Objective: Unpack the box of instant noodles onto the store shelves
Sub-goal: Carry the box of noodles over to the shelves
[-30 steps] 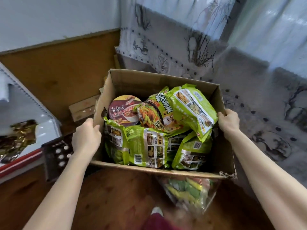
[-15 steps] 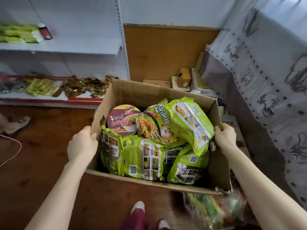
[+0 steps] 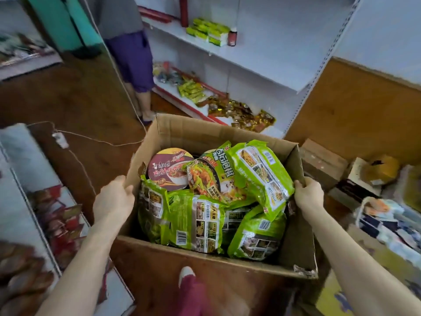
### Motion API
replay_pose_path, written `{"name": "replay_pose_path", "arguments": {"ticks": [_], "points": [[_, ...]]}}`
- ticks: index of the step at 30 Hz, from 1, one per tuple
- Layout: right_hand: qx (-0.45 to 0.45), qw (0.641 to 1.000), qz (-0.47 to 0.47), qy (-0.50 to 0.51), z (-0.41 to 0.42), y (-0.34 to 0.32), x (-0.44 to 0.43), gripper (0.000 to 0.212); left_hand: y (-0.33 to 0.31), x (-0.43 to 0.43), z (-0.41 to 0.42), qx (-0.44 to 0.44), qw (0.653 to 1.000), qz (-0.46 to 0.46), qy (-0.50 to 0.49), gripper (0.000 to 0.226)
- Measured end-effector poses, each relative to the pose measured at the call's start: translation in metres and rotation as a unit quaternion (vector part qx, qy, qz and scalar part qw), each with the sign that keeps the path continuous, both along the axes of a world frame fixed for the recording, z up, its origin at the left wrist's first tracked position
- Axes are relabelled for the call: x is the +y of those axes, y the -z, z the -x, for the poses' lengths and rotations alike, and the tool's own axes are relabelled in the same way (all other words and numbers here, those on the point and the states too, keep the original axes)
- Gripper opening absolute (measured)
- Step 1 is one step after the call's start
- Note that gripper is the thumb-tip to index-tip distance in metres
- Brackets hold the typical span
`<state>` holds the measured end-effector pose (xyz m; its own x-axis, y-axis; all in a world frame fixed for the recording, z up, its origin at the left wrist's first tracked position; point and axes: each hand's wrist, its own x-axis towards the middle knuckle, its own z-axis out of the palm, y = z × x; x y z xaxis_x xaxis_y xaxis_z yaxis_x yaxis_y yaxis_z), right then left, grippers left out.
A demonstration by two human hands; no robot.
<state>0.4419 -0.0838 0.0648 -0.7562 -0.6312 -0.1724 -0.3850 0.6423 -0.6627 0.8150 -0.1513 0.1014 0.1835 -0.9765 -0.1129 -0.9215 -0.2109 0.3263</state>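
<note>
An open cardboard box [image 3: 196, 135] hangs in front of me, carried off the floor. My left hand [image 3: 114, 199] grips its left wall and my right hand [image 3: 307, 195] grips its right wall. Inside lie several green noodle packets [image 3: 198, 222] and two round noodle bowls, one with a dark red lid [image 3: 169, 169]. White store shelves [image 3: 262, 71] stand ahead, the upper board holding a few green packs [image 3: 208, 31] and a small red bottle [image 3: 232, 37].
Another person [image 3: 134, 58] stands at the left of the shelves. A cord with a plug strip [image 3: 60, 140] lies on the brown floor. Snack packets [image 3: 237, 110] cover the bottom shelf. Small cartons [image 3: 323, 163] and bags [image 3: 391, 224] crowd the right; a shelf with red packs [image 3: 59, 224] is at left.
The view has swung left while both hands keep hold of the box; the draped cloth has left view, and the shelves and a standing person have come into view.
</note>
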Motion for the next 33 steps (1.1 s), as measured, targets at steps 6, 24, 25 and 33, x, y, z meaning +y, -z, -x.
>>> {"name": "replay_pose_path", "arguments": {"ticks": [6,24,25,33], "points": [[0.013,0.993,-0.013,-0.114,-0.068,0.007,-0.138,0.026,-0.003,-0.055,-0.071,-0.002,0.993,0.007,-0.118,0.026],[0.010,0.925,0.011,-0.380,-0.278,-0.004,-0.552,0.027,0.004,-0.274,-0.225,0.028,0.934,0.044,-0.353,0.019],[0.011,0.919,0.014,-0.394,-0.291,-0.006,-0.575,0.027,0.005,-0.288,-0.233,0.027,0.931,0.048,-0.361,0.019],[0.063,0.877,0.013,-0.477,-0.411,-0.019,-0.736,0.025,0.011,-0.403,-0.316,0.030,0.903,0.040,-0.427,0.025]]}}
